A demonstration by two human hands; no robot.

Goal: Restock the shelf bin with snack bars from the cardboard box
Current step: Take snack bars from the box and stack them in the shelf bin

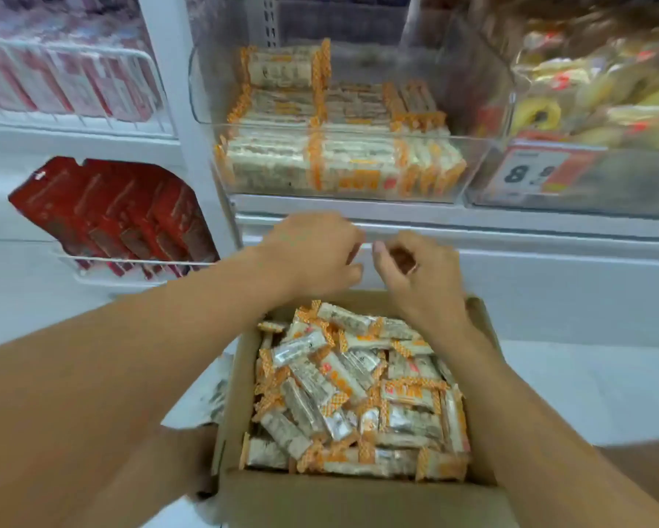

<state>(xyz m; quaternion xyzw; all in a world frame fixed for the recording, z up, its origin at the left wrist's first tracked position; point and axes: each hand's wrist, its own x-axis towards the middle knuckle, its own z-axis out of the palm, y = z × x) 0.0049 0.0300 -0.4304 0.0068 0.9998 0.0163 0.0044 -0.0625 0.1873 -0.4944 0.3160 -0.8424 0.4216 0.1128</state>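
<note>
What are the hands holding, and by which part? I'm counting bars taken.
Nothing that shows: the left hand and right hand hover, fingers curled, above the cardboard box.

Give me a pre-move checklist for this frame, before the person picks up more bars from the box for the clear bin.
1. Cardboard box open, snack bars reachable: ok.
2. Left hand free: ok, fingers curled, nothing seen in them.
3. Right hand free: ok, curled, nothing visible in it.
4. Shelf bin has room: ok, right rear holds fewer bars.
5. Bars already in the bin lie in rows: ok.
6. Box steady: cannot tell, its support is out of view.
</note>
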